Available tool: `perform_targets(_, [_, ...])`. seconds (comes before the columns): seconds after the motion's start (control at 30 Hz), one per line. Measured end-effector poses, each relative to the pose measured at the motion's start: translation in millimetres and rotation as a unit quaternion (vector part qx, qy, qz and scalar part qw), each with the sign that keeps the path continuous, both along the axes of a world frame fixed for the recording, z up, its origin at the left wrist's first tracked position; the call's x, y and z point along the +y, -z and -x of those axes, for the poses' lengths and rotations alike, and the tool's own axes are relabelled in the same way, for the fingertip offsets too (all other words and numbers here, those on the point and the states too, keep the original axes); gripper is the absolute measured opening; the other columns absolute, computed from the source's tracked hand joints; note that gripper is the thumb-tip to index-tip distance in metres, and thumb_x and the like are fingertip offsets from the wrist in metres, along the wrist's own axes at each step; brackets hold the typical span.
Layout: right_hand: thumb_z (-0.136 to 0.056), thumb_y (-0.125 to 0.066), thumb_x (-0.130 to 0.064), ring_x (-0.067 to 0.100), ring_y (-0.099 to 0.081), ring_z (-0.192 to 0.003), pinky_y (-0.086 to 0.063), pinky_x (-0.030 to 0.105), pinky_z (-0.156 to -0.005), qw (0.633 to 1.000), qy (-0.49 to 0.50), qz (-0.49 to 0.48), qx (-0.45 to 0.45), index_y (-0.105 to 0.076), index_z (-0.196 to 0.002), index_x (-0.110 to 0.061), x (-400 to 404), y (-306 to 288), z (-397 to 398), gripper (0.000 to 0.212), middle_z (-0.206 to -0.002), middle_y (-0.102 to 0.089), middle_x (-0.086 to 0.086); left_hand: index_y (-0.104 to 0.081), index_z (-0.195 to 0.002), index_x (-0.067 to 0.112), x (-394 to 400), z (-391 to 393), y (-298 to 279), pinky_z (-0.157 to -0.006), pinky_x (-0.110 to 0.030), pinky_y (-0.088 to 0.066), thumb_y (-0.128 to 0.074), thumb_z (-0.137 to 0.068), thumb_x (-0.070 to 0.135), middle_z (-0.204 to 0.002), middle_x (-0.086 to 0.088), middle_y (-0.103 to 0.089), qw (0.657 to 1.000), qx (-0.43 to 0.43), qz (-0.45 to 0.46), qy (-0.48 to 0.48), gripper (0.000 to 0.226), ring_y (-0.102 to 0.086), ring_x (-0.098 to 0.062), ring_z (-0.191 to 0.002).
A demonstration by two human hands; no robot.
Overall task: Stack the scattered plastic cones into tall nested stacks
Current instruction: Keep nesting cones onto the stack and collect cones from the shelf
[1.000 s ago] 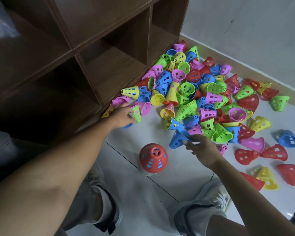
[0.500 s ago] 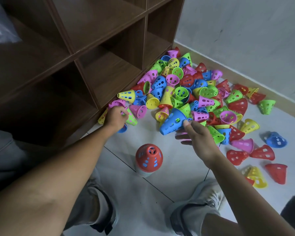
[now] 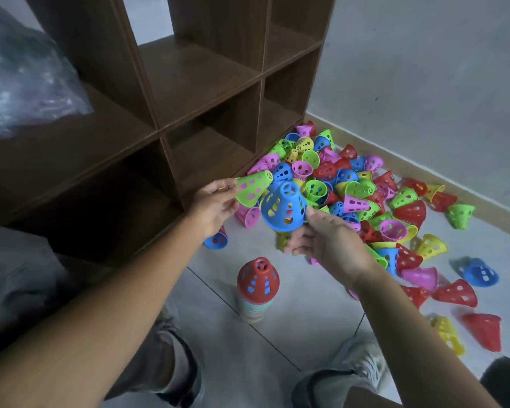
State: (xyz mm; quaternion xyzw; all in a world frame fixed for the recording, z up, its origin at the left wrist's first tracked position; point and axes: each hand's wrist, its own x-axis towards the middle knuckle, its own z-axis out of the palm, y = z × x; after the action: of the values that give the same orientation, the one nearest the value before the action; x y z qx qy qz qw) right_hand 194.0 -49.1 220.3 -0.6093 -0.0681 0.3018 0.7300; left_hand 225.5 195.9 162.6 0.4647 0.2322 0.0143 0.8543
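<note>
The bookcase (image 3: 206,92) is standing at the left against the wall, and the tiled floor (image 3: 301,325) in front of it is carrying nearly all of the work outstanding. The pile of loose cones (image 3: 354,189) is lying heaped against the foot of the bookcase and spreading rightward along the skirting; it is too tangled for an exact count, but several dozen are showing, in red, blue, green, yellow and pink, with about ten stragglers lying apart at the right. One stack (image 3: 256,290) is standing upright on the floor between the person's knees, topped by a red cone with pale rims nested beneath; how many it is holding cannot be told, though it is looking short. Judging by this, the task is sitting at an early stage: one low stack begun, the bulk of the cones unsorted. Two cones are being held in the air above the pile's near edge. The right hand (image 3: 330,245) is gripping a blue cone (image 3: 283,207) by its wide rim, narrow end up. The left hand (image 3: 215,201) is pinching a green cone (image 3: 252,188), lying tilted, just beside the blue one; whether the two are touching cannot be told
</note>
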Motion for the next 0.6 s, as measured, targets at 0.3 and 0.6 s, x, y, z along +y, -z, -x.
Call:
perform_targets(0.3, [-0.104, -0.041, -0.024, 0.034, -0.068, -0.075, -0.053, 0.036, -0.071, 0.985, -0.153, 0.078, 0.018, -0.058, -0.105, 0.017, -5.7, 3.4, 5.7, 0.045, -0.077, -0.068, 0.023, -0.059, -0.098, 0.018, 2.0, 25.0, -49.1, -0.065, -0.019, -0.054, -0.066, -0.088, 0.008, -0.094, -0.005, -0.072, 0.989, -0.040, 0.127, 0.065, 0.016, -0.067, -0.011, -0.077])
perform_targets(0.6, [-0.106, -0.042, -0.021, 0.030, -0.069, -0.080, -0.055, 0.031, -0.072, 0.964, -0.202, 0.173, 0.009, -0.063, -0.084, -0.004, -4.7, 8.3, 14.7, 0.034, -0.079, -0.069, 0.016, -0.059, -0.121, 0.013, 19.7, 45.3, -45.4, -0.077, -0.022, -0.054, -0.084, -0.076, 0.021, -0.110, -0.008, -0.062, 0.944, -0.103, 0.093, 0.300, 0.053, -0.061, -0.017, -0.096])
